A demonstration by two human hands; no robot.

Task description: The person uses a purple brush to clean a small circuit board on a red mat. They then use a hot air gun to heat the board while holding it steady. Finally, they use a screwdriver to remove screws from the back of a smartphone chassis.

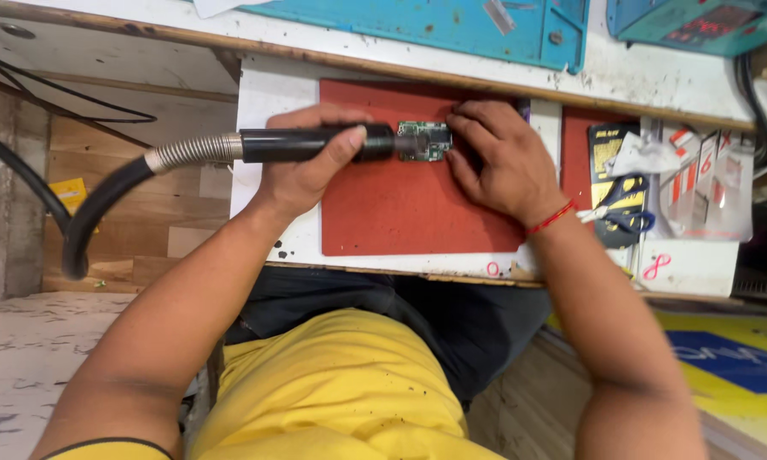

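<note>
Two hands are at work here: our left hand (302, 166) is wrapped tight around a black hot-air tool (315, 143), its nozzle lying level and pointing at a small green circuit board (424, 139). That board sits near the top edge of a red mat (400, 213) on the white tabletop (268, 94). Our right hand (503, 162) rests flat beside the board, fingertips touching its right edge; scissors (626, 213) lie further right.
</note>
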